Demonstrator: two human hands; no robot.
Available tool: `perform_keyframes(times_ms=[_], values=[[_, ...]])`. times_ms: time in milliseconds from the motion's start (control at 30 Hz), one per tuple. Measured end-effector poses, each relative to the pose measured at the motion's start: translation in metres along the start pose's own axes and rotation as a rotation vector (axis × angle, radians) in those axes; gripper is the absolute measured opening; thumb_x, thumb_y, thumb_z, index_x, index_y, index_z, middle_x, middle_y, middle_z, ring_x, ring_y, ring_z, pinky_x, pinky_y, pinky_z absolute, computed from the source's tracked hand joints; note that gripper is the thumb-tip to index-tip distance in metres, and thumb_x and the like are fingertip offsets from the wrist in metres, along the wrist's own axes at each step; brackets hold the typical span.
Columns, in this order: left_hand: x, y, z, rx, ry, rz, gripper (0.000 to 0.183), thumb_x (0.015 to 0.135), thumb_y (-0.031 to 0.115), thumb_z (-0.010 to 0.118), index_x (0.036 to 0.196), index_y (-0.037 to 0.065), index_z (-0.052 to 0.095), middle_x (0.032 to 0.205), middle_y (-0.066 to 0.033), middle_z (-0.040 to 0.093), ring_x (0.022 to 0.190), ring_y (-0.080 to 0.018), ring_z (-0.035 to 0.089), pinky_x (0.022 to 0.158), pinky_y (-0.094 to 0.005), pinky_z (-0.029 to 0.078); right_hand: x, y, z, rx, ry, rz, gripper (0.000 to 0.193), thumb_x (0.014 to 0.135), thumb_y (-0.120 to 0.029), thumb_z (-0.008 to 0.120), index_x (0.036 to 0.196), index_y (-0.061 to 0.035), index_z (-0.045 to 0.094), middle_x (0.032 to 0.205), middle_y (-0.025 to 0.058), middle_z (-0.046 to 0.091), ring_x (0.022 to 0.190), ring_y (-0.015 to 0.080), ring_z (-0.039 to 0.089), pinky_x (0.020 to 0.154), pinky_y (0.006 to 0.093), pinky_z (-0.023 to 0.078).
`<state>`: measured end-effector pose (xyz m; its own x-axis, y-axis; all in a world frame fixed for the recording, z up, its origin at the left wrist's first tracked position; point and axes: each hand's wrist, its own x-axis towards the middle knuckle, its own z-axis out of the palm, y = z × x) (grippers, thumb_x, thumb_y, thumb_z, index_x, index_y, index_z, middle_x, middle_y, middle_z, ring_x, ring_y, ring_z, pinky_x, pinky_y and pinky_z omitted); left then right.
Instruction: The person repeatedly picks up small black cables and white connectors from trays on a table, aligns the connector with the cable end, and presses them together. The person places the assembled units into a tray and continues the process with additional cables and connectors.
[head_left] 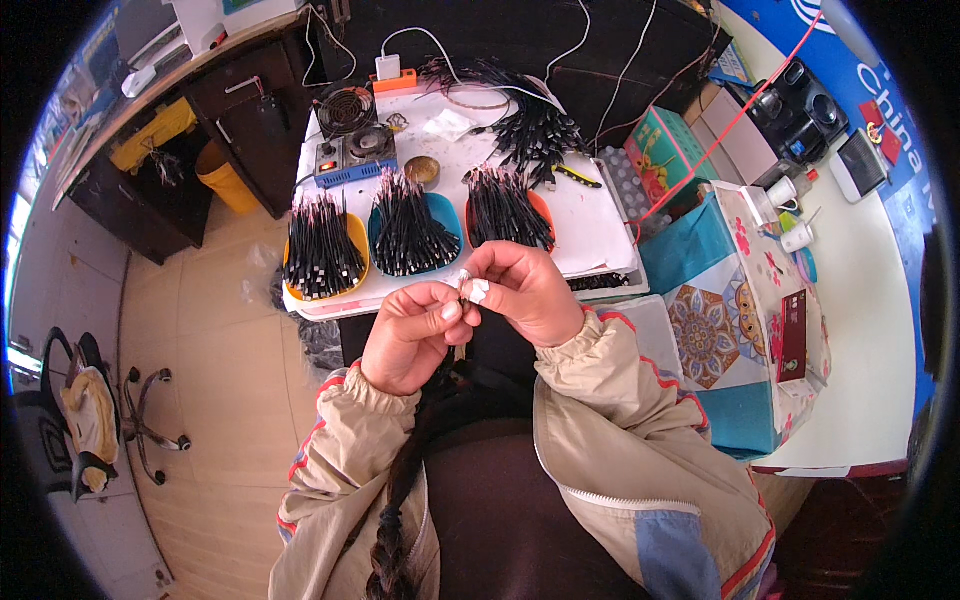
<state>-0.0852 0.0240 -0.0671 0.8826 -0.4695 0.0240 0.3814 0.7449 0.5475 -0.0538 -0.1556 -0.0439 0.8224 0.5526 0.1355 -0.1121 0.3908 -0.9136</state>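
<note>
Jacket: beige (625, 445), nearest cam, dark braid (388, 555) down front.
Thing: tiny thin pc (463, 282) at the fingertips, mid-view; looks abt upright, but mostly hidden, can't tell which end points where.
Grip: L hand (415, 335) & R hand (530, 295) tips together, pinched on it.
Trays: yellow (361, 240), blue (450, 212), red (543, 208), L to R, w/ black cable bundles (412, 235); R hand blocks front of red.
Behind: blue-sided unit (345, 174), loose cable heap (540, 135), yellow-handled pliers (580, 177).
</note>
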Motion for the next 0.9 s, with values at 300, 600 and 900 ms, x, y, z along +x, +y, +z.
perform_keyframes(times_ms=[300,600,900], values=[[-0.004,-0.006,0.004,0.635,0.217,0.222,0.016,0.088,-0.003,0.06,0.103,-0.008,0.062,0.085,-0.0134,0.069,0.068,-0.0099,0.057,0.062,-0.0209,0.046,0.001,0.014,-0.009,0.15,0.039,0.085,0.011,0.089,-0.005,0.058,0.1,-0.0011,0.055,0.09,0.0034,0.059,0.079,0.0099,0.058,0.071,0.0243,0.049],[0.01,-0.025,-0.009,0.702,0.216,0.25,0.011,0.091,-0.002,0.057,0.1,-0.007,0.061,0.081,-0.0093,0.067,0.06,-0.0061,0.051,0.055,-0.0192,0.042,0.002,0.033,-0.05,0.172,0.157,0.313,0.019,0.088,-0.016,0.058,0.105,-0.0064,0.057,0.083,-0.0008,0.057,0.066,0.0106,0.051,0.057,0.0262,0.041],[0.028,-0.029,-0.025,0.554,0.288,0.227,0.012,0.094,0.002,0.053,0.101,-0.006,0.057,0.083,-0.0113,0.067,0.062,-0.0079,0.052,0.06,-0.0198,0.043,0.077,0.033,-0.131,-1.621,0.671,0.029,0.019,0.079,-0.023,0.066,0.086,-0.0063,0.06,0.08,0.0122,0.063,0.075,0.0322,0.063,0.066,0.044,0.05]])
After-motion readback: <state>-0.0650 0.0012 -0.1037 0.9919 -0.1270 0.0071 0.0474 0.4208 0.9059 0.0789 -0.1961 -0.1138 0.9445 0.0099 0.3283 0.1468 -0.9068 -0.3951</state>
